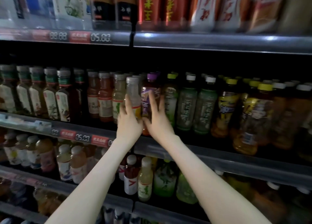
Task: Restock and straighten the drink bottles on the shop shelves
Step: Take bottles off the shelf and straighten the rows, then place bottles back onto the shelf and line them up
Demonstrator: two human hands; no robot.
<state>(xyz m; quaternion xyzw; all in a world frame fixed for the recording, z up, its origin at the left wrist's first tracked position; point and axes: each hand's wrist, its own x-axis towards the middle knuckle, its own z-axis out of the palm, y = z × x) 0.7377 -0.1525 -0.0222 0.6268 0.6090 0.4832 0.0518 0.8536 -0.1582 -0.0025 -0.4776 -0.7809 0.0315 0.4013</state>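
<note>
Plainly upright, the pale bottle (134, 95) stands on the middle shelf (211, 156), its long axis vertical and its silver cap (132, 79) pointing up; it sits at the front of its row, slightly forward of the bottles behind it. The left hand (130, 122) grips it low down, fingers curled round its left side and the palm covering part of its label. Touching the pale bottle's right side stands the purple-capped bottle (146, 95), also upright with its cap on top. The right hand (157, 122) lies against that one with fingers long, spread and nearly straight, running up its front and right side; the two hands meet at their heels just below the pale bottle.

Left of the pale bottle come red drinks (104, 98), then dark tea bottles (49, 97). Right of it, past the purple cap, are green-labelled bottles (186, 105) and yellow-capped orange drinks (224, 109). Below and left of it, red price tags (82, 137) sit on the shelf rail. Under it, on the next shelf, stand smaller juice bottles (145, 178). Above it, on the upper shelf, are tall red packs (152, 4), blurred.
</note>
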